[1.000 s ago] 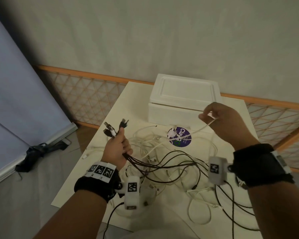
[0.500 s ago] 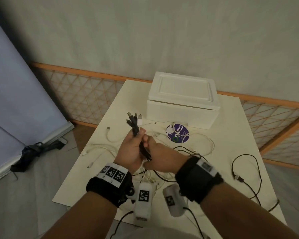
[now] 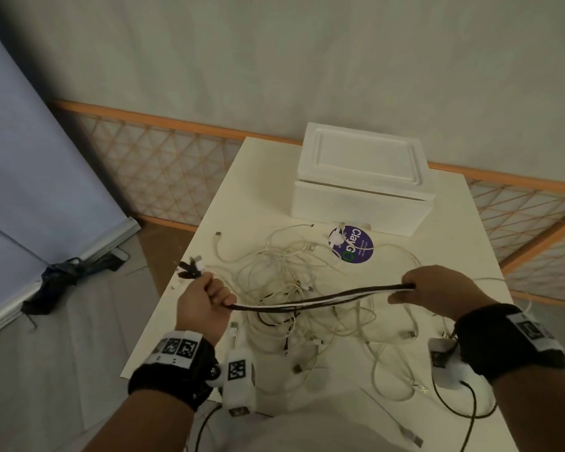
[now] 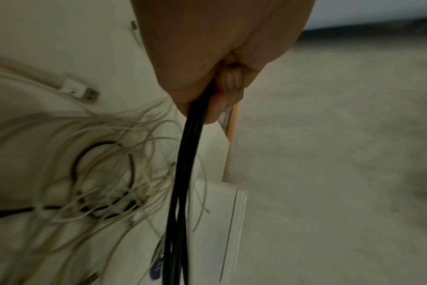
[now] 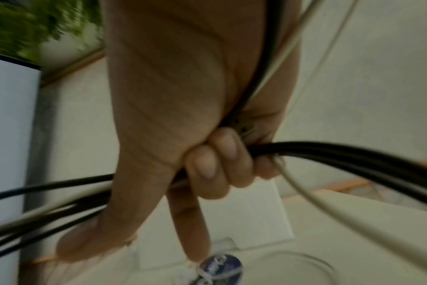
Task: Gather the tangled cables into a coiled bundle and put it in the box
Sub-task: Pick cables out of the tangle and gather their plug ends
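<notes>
A bunch of black and white cables [image 3: 320, 298] stretches level between my two hands above the table. My left hand [image 3: 206, 298] grips one end, with the plugs [image 3: 190, 270] sticking out past the fist; the same black strands [image 4: 183, 173] hang from its curled fingers. My right hand [image 3: 437, 291] grips the other end [image 5: 329, 154] with curled fingers. Below lies a tangle of white cables [image 3: 291, 288] with a black one among them. The white foam box [image 3: 362, 197] stands closed at the far side of the table.
A round purple sticker [image 3: 353, 244] lies in front of the box. Loose white and black cables [image 3: 405, 380] trail at the near right of the white table [image 3: 242, 197]. An orange lattice rail [image 3: 163, 158] runs behind; the floor drops off to the left.
My hands were together on the bunch half a second ago. The right hand has slid out to the right along the cables, drawing them straight, and the left hand has swung left.
</notes>
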`<action>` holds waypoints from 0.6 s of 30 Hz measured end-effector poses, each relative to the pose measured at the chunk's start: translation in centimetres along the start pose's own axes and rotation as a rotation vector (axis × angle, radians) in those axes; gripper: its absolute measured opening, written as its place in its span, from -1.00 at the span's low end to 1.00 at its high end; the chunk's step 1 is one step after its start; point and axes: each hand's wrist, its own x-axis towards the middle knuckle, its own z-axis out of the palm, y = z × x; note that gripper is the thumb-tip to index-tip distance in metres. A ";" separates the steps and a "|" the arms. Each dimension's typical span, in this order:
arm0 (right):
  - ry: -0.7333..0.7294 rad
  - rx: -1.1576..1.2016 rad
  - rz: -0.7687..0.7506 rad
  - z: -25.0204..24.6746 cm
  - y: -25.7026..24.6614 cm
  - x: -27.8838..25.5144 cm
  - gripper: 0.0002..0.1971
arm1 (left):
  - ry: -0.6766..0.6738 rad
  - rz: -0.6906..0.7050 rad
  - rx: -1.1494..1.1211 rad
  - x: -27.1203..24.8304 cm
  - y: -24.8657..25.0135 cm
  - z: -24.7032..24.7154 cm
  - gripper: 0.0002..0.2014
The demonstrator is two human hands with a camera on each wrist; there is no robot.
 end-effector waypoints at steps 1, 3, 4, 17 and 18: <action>-0.068 0.000 0.034 0.5 0.2 0.1 -0.44 | -0.011 -0.041 -0.001 -0.1 -0.7 -0.1 -0.70; -0.258 0.000 0.083 1.6 0.0 -0.1 -0.27 | -0.006 -0.107 0.014 -0.2 -1.9 -0.6 -0.73; -0.346 0.025 0.099 1.9 -0.4 -0.3 -0.15 | 0.003 -0.127 0.034 -0.2 -2.5 -0.9 -0.73; -0.165 0.073 -0.587 6.1 -20.5 3.5 -0.73 | 0.210 -0.093 0.250 0.6 -2.6 -5.8 -0.64; -0.205 -0.010 -0.595 6.6 -21.1 3.9 -0.69 | 0.226 -0.093 0.258 0.7 -2.6 -6.3 -0.63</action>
